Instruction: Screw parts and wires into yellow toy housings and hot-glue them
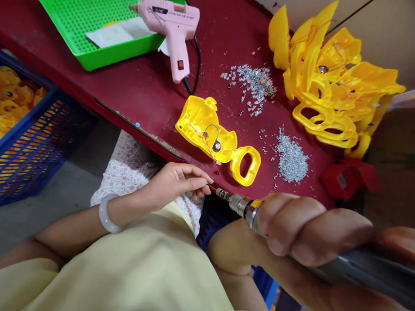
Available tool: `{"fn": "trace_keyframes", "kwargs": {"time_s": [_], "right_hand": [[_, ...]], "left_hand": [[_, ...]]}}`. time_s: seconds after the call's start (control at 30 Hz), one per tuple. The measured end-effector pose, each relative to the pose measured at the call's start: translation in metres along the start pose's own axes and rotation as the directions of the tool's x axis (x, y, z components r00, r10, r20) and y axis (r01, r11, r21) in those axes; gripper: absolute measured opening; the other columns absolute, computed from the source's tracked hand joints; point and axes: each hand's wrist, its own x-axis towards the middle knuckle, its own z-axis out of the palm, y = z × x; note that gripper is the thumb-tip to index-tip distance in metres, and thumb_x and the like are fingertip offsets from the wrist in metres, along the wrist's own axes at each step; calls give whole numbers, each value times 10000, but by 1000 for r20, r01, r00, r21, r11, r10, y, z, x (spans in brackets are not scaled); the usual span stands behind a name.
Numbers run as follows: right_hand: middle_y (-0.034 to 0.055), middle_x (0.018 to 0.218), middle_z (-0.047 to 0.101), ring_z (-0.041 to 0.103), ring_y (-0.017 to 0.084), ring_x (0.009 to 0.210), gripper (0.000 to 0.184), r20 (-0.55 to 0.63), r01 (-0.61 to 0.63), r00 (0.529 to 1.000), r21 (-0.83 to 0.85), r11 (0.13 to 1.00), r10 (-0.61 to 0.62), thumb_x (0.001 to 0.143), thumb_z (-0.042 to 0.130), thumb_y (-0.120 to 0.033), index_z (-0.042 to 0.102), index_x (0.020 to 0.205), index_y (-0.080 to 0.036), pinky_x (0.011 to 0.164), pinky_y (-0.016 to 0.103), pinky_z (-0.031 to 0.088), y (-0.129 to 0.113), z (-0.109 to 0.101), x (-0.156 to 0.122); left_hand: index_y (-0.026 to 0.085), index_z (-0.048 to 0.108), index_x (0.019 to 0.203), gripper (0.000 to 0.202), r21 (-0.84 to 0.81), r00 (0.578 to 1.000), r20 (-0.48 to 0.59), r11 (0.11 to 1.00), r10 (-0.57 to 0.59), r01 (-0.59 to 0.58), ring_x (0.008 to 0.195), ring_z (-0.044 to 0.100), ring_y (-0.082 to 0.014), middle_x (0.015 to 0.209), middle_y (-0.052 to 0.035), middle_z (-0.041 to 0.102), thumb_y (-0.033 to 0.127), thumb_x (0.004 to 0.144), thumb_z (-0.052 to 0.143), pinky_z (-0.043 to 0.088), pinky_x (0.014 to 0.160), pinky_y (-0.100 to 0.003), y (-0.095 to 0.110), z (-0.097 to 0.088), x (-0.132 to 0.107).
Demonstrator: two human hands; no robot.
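My right hand (311, 226), large in the foreground, wraps around a powered screwdriver (241, 206), whose bit points left. At the bit's tip, the thumb and fingers of my left hand (181, 182) are pinched together. Whatever they hold there is too small to make out. Just beyond them, a yellow plastic toy shell half (195, 120) lies hollow side up at the table's edge. Thin wires, a small circuit board and a round silver part (217, 146) sit inside it. An oval yellow loop (246, 166) forms its right end.
Two piles of small screws, one farther back (256, 81) and one nearer (292, 160), lie on the dark red table (213, 49). A pink glue gun (177, 33) rests against a green tray (90, 61). Stacked yellow shells (322, 87) stand right; a blue crate (30, 155) stands left.
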Motion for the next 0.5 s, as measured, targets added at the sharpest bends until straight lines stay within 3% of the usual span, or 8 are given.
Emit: {"fn": "trace_keyframes", "kwargs": {"time_s": [0.07,0.1,0.17,0.2,0.23,0.33,0.4,0.5], "right_hand": [[-46,497,288,351,128,397,226,-108,90,991,123,988,-77,948,442,-315,620,924,-453,381,287,369,1,-1,0],[-40,519,300,365,122,416,229,-141,121,985,162,979,-98,945,453,-286,627,877,-421,391,285,370,2,-4,1],[-34,543,315,382,112,437,207,-110,114,989,155,981,-97,923,504,-280,627,770,-346,419,293,386,8,-14,4],[-35,548,312,377,107,437,194,-106,123,988,144,982,-108,907,537,-294,626,736,-312,427,297,392,13,-19,7],[-40,553,309,371,101,435,160,-131,151,982,140,978,-133,888,573,-309,638,743,-293,431,298,398,20,-22,11],[-62,580,348,372,85,429,127,-281,324,923,203,924,-262,842,638,-330,684,937,-258,415,267,405,43,-18,28],[-66,591,379,383,68,429,185,-370,432,871,264,863,-323,838,604,-286,680,992,-220,399,227,388,57,-6,40],[-68,580,379,392,56,422,211,-438,470,842,305,828,-316,821,511,-215,664,964,-190,389,193,369,72,14,50]], "left_hand": [[145,692,1022,224,256,987,-38,956,156,-141,591,605,-97,712,-22,705,297,880,609,483,576,-214,7,-1,-2],[145,682,1065,250,423,952,-49,870,303,-255,607,607,-107,712,-22,700,308,893,601,491,598,-231,13,-3,-2],[146,663,1120,296,733,797,48,521,603,-438,725,633,-147,785,-40,712,330,892,621,515,724,-295,30,-6,1],[148,650,1146,321,823,716,167,304,677,-480,841,647,-180,877,-59,723,332,884,637,507,829,-348,40,-9,5],[153,626,1190,356,862,676,299,113,673,-494,993,636,-221,1013,-81,720,327,880,644,472,933,-411,51,-11,10],[165,495,1345,488,822,700,566,-238,436,-517,1371,404,-319,1399,-112,540,255,884,628,274,1117,-583,75,-16,30],[164,416,1401,551,796,740,600,-325,303,-512,1443,283,-344,1490,-113,438,199,885,605,189,1130,-647,83,-19,43],[171,354,1441,608,801,791,571,-359,220,-478,1449,274,-338,1498,-99,434,202,888,605,160,1148,-645,83,-21,55]]}}
